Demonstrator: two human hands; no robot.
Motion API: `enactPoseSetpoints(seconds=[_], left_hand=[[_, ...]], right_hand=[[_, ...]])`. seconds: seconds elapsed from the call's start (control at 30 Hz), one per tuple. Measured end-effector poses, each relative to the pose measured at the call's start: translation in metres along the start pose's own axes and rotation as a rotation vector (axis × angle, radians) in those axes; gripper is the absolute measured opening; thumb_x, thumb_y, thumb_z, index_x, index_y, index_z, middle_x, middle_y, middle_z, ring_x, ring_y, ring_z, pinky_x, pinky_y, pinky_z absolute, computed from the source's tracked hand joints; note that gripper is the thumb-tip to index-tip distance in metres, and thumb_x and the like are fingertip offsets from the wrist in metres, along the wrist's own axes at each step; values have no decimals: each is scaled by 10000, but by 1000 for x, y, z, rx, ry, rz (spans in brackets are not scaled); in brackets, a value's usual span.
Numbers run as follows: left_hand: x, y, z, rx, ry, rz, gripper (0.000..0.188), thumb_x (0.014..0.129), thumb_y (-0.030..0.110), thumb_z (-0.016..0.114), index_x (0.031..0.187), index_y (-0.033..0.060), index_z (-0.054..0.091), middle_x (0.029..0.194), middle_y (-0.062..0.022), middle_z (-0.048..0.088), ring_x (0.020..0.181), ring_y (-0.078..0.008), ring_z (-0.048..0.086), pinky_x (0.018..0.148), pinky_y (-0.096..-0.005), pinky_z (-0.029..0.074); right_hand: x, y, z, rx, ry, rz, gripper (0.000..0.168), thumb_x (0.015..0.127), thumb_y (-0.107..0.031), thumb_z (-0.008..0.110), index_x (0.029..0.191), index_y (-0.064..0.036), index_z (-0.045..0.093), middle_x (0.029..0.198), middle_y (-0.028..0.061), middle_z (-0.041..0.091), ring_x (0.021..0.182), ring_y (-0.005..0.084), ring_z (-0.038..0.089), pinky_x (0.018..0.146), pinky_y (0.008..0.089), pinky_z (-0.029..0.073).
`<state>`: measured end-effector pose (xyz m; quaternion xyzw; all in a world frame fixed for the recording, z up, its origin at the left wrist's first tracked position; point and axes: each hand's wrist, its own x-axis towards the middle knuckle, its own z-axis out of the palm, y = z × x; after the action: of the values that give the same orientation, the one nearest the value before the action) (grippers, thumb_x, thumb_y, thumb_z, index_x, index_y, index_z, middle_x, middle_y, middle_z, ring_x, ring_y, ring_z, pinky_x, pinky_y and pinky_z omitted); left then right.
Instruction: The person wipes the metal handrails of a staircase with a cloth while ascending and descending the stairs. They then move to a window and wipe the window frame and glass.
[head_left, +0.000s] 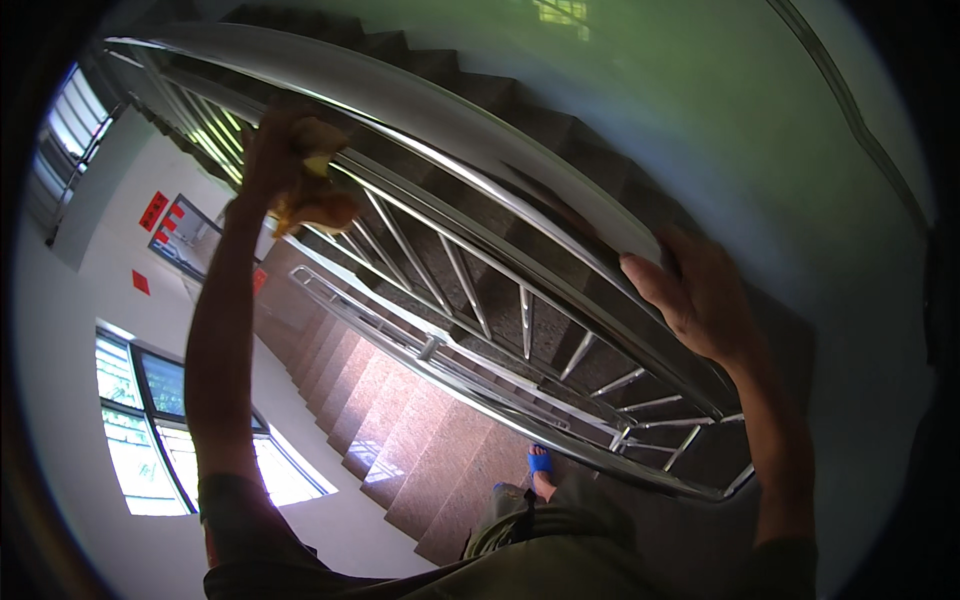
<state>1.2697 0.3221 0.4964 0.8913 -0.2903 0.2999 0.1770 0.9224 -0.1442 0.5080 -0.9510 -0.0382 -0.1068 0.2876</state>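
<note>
My left hand is raised at the upper left and grips a crumpled yellow-orange cloth, which hangs beside the metal railing's lower rail. At the right, my right hand rests around the thick, shiny metal handrail, with the thumb on the near side and the fingers hidden behind it. Below the handrail run thinner rails and slanted metal balusters.
Dark stairs climb behind the railing. A second metal handrail curves below it, beside reddish stone steps. My foot in a blue slipper is near that rail. A window and red paper signs are at left.
</note>
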Motion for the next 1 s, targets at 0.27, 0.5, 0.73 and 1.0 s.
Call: enactPoseSetpoints(seconds=[0.27, 0.5, 0.73, 1.0], left_hand=[[-40, 183, 45, 198, -412, 253, 363, 886, 112, 703, 1248, 130, 679, 1197, -77, 692, 1218, -269, 610, 1155, -513, 299], [-89, 345, 117, 158, -582, 428, 321, 855, 182, 710, 1166, 105, 689, 1203, -106, 675, 1249, -274, 591, 1095, -589, 356], [-130, 457, 168, 136, -790, 575, 356, 909, 258, 678, 1231, 110, 718, 1262, -138, 645, 1241, -341, 608, 1152, -704, 248], [-176, 541, 222, -76, -829, 445, 382, 924, 288, 665, 1248, 95, 724, 1362, -193, 621, 1343, -496, 472, 1065, -788, 321]], right_hand=[[21, 28, 22, 79, -13, -125, 711, 1002, -666, 486, 1023, 7, 713, 726, 155, 664, 651, 286, 631, 634, 415, 477], [31, 38, 33, -37, 27, -40, 747, 985, -697, 485, 1083, 0, 735, 759, 163, 696, 732, 297, 690, 691, 413, 511], [49, 28, 39, -114, 48, -65, 804, 960, -734, 485, 1039, 21, 749, 718, 177, 701, 711, 311, 712, 683, 437, 523], [69, -16, 41, -4, 61, -27, 754, 972, -697, 499, 918, 27, 704, 700, 114, 650, 684, 219, 634, 674, 373, 485]])
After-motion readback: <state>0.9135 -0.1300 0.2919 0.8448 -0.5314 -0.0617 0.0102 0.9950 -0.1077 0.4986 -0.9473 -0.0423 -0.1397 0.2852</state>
